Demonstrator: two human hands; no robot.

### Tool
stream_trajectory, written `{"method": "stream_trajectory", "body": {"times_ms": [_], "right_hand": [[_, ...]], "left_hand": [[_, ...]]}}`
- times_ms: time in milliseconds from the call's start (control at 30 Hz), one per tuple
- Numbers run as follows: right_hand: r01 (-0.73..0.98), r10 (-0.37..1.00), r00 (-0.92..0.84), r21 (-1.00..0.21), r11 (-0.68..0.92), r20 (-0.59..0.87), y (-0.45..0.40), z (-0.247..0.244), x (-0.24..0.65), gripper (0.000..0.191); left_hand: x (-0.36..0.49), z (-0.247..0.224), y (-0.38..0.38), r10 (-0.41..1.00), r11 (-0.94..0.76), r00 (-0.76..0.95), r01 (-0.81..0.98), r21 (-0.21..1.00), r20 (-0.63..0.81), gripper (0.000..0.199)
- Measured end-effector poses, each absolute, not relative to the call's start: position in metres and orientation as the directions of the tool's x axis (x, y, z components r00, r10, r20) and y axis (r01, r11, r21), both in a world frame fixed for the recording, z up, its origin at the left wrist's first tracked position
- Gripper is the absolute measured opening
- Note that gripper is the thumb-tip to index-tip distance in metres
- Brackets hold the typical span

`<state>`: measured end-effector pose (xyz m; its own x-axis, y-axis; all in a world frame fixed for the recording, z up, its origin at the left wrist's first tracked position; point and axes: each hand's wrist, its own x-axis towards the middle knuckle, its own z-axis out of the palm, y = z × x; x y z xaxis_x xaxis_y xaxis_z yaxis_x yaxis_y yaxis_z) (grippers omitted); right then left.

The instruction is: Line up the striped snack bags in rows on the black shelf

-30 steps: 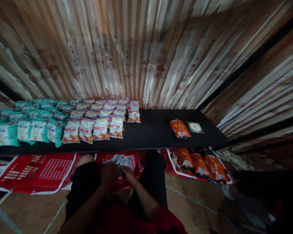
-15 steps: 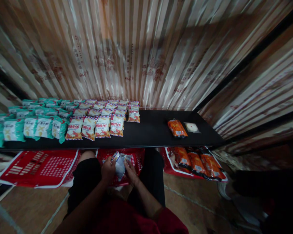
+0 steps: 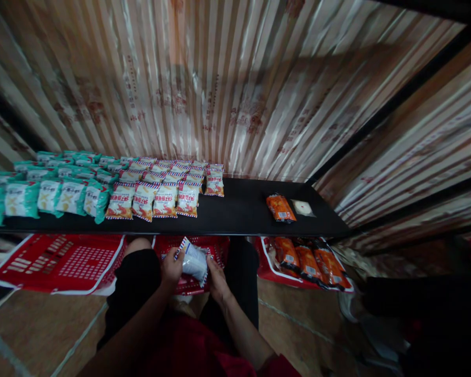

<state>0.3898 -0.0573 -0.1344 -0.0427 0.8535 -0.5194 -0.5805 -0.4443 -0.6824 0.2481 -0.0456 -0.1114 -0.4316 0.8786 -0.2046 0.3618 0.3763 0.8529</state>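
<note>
Between my two hands is a silvery snack bag (image 3: pixel 195 262) with a striped end, tilted over the middle red basket (image 3: pixel 220 246). My left hand (image 3: pixel 171 268) pinches its upper left end. On the other side, the fingers of my right hand (image 3: pixel 216 277) close on its right edge. Beyond them on the black shelf (image 3: pixel 235 209), white-and-orange snack bags (image 3: pixel 165 200) with striped ends stand in rows. Teal snack bags (image 3: pixel 70 196) fill the shelf's left part. What lies inside the middle basket is mostly hidden by my hands and the bag.
An orange bag (image 3: pixel 280 208) and a small white packet (image 3: pixel 303 208) lie on the shelf's right part. Below it, a red basket (image 3: pixel 264 262) holds several orange bags. Another red basket (image 3: pixel 90 262) is tilted at the left. Striped sheeting (image 3: pixel 204 94) hangs behind the shelf.
The silvery bag has turned and lies more spread out between my hands, showing more of its face. My view has shifted slightly; the shelf's bags stay in place.
</note>
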Motion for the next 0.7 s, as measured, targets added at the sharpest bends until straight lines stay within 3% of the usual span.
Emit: {"method": "stream_trajectory", "body": {"times_ms": [400,700], "right_hand": [[-0.544,0.803,-0.138,-0.633,-0.55,-0.579,-0.061,-0.1,0.399,0.045],[-0.525,0.856,-0.004,-0.727,-0.442,-0.518,-0.053,-0.087,0.399,0.044]], "left_hand": [[0.251,-0.095,-0.039,0.868,0.287,-0.424,-0.001,0.958,-0.26,0.05],[0.251,-0.076,-0.042,0.913,0.314,-0.188,-0.243,0.918,-0.362,0.057]]}}
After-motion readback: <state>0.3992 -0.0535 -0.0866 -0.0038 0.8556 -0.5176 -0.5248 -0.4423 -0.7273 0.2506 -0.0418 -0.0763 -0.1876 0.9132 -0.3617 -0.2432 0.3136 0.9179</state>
